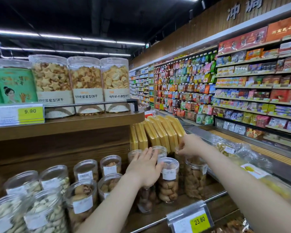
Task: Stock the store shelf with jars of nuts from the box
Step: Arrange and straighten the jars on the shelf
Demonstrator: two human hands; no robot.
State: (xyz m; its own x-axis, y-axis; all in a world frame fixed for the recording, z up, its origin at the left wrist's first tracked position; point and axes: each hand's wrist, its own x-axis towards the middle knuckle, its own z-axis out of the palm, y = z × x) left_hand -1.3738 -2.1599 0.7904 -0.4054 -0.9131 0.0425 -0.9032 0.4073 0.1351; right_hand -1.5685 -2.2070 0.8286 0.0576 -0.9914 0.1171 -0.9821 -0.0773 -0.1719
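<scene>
- Head view showed both hands reaching over the lower shelf (pixel 178 206) among clear jars of nuts standing upright, long axes vertical.
- Left hand (pixel 145 167) lay flat with straight fingers over the lids, its fingertips touching the rim of a front jar (pixel 169 179) at about two o'clock from the palm.
- Right hand (pixel 189 145) sat farther back, at one o'clock from the left, fingers curled as if pinching the lid of a rear jar (pixel 194 177) — the blur made the grip uncertain.
- Hands were apart, with a back-row jar (pixel 160 151) between them.
- Yellow packets (pixel 158 132) leaned just behind the jars, at twelve o'clock.
- No box was in view; judging by reach, the left hand was nearer the front jar.
</scene>
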